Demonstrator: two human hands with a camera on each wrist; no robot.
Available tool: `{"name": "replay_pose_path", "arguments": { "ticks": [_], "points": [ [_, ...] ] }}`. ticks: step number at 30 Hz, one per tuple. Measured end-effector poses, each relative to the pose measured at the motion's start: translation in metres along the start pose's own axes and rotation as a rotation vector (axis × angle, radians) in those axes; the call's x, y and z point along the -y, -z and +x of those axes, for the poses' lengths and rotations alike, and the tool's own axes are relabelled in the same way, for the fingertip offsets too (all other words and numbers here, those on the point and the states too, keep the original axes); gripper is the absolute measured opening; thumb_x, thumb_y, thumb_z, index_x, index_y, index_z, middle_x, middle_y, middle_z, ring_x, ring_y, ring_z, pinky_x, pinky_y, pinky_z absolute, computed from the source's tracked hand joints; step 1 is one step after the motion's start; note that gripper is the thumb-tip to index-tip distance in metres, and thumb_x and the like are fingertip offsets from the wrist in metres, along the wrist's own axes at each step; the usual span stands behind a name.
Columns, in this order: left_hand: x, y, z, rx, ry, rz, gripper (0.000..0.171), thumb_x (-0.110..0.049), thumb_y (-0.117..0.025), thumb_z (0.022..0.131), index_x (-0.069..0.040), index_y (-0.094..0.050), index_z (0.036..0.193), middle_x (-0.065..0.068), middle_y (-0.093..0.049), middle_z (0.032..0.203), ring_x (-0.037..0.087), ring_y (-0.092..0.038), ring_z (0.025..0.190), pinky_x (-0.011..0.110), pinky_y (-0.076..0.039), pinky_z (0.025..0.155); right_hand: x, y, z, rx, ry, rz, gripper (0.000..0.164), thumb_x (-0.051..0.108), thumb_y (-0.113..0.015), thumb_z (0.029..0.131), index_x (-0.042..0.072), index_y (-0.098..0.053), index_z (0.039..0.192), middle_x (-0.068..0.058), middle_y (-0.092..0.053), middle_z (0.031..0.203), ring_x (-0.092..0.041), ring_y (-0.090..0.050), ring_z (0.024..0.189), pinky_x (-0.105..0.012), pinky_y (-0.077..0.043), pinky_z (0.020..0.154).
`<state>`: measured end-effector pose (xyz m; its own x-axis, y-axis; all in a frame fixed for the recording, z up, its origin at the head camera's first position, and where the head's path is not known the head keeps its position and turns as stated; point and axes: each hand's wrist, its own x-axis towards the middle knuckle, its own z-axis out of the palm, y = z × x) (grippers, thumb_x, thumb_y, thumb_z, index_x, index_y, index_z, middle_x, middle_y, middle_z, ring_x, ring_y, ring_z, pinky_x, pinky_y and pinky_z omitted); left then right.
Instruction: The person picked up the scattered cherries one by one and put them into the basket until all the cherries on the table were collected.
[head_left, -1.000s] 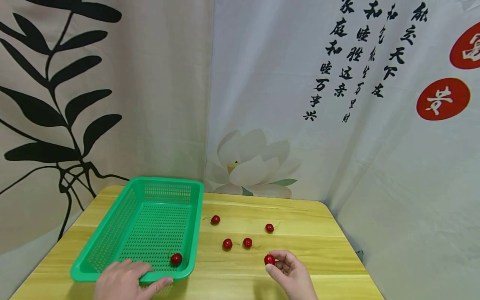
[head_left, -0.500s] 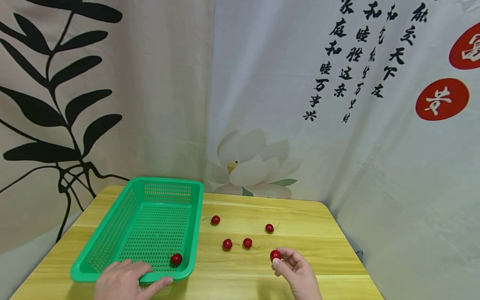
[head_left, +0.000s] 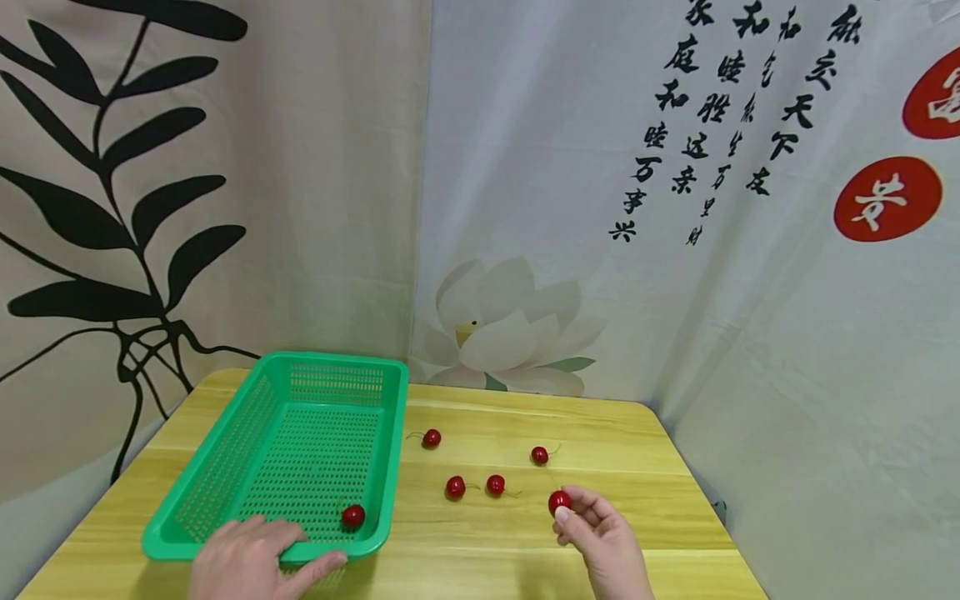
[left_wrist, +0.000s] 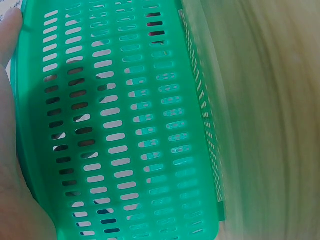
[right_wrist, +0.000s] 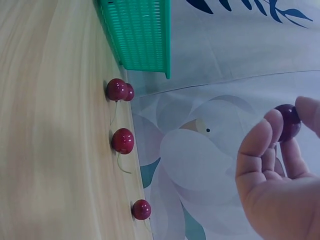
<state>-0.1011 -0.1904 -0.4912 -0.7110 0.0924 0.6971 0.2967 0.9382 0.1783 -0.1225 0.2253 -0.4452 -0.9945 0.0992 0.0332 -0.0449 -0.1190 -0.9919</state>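
Observation:
A green perforated plastic basket [head_left: 315, 450] stands on the left of the table, with one red cherry [head_left: 353, 517] lying in its near right corner. My left hand [head_left: 243, 562] grips the basket's near rim, fingers over the edge and thumb along the outside. In the left wrist view the slotted basket wall [left_wrist: 115, 122] fills most of the frame. My right hand [head_left: 606, 537] pinches a cherry [head_left: 558, 502] between thumb and fingers, raised above the tabletop. The right wrist view shows that held cherry [right_wrist: 288, 123] at the fingertips, other fingers curled below.
Several stemmed cherries lie on the wooden table [head_left: 450, 550] right of the basket: one at the back [head_left: 431, 438], a close pair [head_left: 455, 487], and one farther right [head_left: 539, 455]. A printed curtain [head_left: 525, 208] hangs behind the table's far edge.
My right hand has moved a little up and to the right with the pinched cherry. The left hand, the basket and the other cherries stay where they were.

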Motion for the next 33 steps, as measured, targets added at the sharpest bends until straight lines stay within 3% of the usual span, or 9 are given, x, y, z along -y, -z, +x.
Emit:
{"name": "replay_pose_path", "arguments": {
  "ticks": [11, 18, 27, 33],
  "points": [
    [0.0, 0.002, 0.001, 0.023, 0.003, 0.002, 0.047, -0.081, -0.068, 0.064, -0.035, -0.058, 0.056, -0.021, -0.053, 0.054, 0.005, -0.041, 0.045, 0.029, -0.038, 0.043, 0.011, 0.001, 0.001, -0.024, -0.036, 0.141, 0.026, 0.008, -0.07, 0.091, 0.0, -0.061, 0.114, -0.01, -0.064, 0.099, -0.019, -0.059, 0.077, -0.026, -0.054, 0.065],
    [0.0, 0.002, 0.001, 0.045, 0.018, 0.0, 0.047, -0.081, -0.068, 0.064, -0.036, -0.056, 0.056, -0.022, -0.05, 0.053, 0.005, -0.04, 0.045, 0.029, -0.038, 0.044, 0.015, 0.005, 0.006, 0.061, -0.037, 0.255, 0.013, 0.007, -0.061, 0.098, 0.007, -0.063, 0.111, -0.007, -0.062, 0.103, -0.015, -0.057, 0.079, -0.024, -0.053, 0.068],
    [0.0, 0.003, 0.001, 0.039, 0.028, -0.005, 0.046, -0.081, -0.068, 0.064, -0.036, -0.06, 0.058, -0.021, -0.054, 0.055, 0.006, -0.045, 0.047, 0.031, -0.04, 0.045, 0.026, 0.002, 0.011, 0.18, -0.041, 0.328, 0.015, 0.009, -0.053, 0.103, 0.005, -0.057, 0.117, -0.006, -0.062, 0.11, -0.014, -0.054, 0.081, -0.025, -0.051, 0.072],
    [-0.002, 0.005, 0.003, 0.081, 0.037, 0.005, 0.048, -0.082, -0.065, 0.066, -0.035, -0.062, 0.059, -0.02, -0.057, 0.058, 0.007, -0.047, 0.05, 0.03, -0.04, 0.047, 0.037, -0.004, 0.017, 0.28, -0.033, 0.387, 0.015, 0.008, -0.047, 0.105, 0.008, -0.058, 0.116, -0.002, -0.063, 0.106, -0.014, -0.052, 0.08, -0.025, -0.05, 0.072]
  ]
}}
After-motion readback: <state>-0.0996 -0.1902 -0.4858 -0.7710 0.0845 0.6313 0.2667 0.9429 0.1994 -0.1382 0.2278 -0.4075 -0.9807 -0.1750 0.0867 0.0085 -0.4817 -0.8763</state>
